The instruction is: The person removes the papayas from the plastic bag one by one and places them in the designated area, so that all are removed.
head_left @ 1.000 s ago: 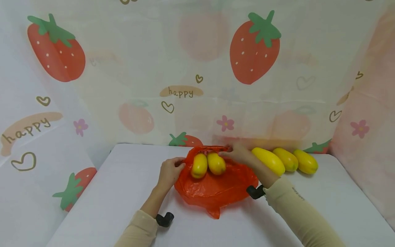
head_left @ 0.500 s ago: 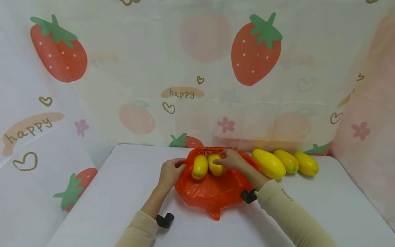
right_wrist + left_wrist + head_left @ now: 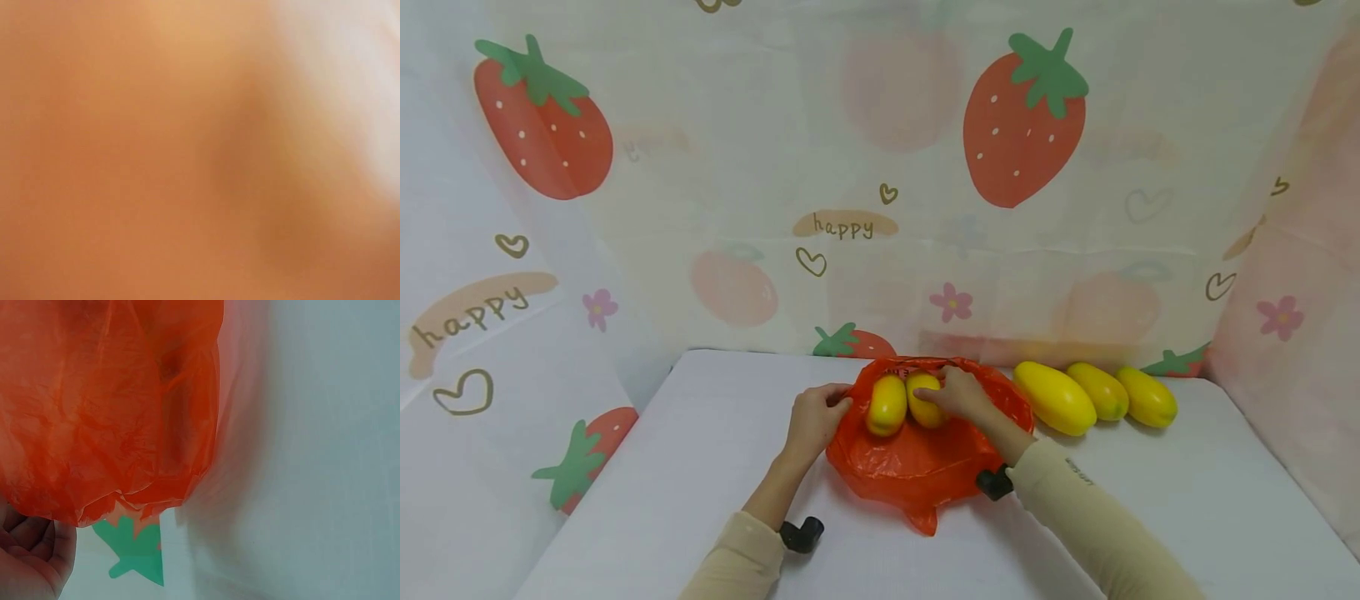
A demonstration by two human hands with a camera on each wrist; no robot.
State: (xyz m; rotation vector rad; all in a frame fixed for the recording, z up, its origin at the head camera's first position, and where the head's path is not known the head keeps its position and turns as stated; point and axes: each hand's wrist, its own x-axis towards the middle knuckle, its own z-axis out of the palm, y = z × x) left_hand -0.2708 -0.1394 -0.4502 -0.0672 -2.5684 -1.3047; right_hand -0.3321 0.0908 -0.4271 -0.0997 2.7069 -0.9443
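Note:
A red plastic bag (image 3: pixel 917 458) lies spread with its mouth open on the white table. Two yellow oval fruits rest in it: the left fruit (image 3: pixel 886 408) and the right fruit (image 3: pixel 922 412). At the bag's left rim, my left hand (image 3: pixel 811 421) pinches the plastic; in the left wrist view its curled fingers (image 3: pixel 37 540) meet the bag's edge. My right hand (image 3: pixel 964 393) reaches over the bag and grips the right fruit, thumb in front, covering part of it. The right wrist view is an orange blur.
Three yellow fruits lie in a row at the back right: a larger one (image 3: pixel 1054 398), a middle one (image 3: pixel 1097 392) and an outer one (image 3: pixel 1146 397). A strawberry-print curtain (image 3: pixel 880 283) hangs close behind the table (image 3: pixel 700 433) and along both sides.
My right hand has left the bag's back rim and come down slightly toward me onto the right fruit, its forearm shifting left. The left hand keeps its place at the rim.

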